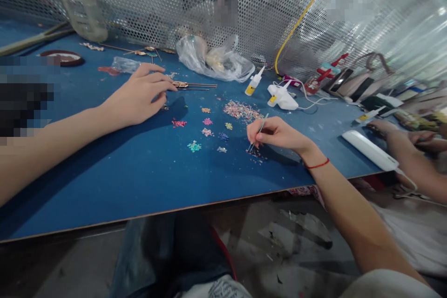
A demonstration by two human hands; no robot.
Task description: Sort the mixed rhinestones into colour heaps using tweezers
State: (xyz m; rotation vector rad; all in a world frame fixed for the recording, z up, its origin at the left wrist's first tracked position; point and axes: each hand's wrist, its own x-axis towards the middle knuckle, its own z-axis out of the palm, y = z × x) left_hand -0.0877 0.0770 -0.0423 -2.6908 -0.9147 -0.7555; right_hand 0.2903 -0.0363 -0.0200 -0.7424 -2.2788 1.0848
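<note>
My right hand, with a red cord at the wrist, is closed around metal tweezers. Their tips point down at a scatter of tiny pieces on the blue table. My left hand hovers or rests with its fingers apart, fingertips at the ornate end of a gold hairpin; whether they touch it I cannot tell. Between the hands lie small sorted heaps: red pieces, pink pieces, teal pieces, blue pieces and others. Behind them spreads a mixed multicoloured heap.
A glue bottle stands behind the mixed heap, beside a white corded device. Clear plastic bags lie against the perforated metal screen. At right are a white bar-shaped device and another person's hands.
</note>
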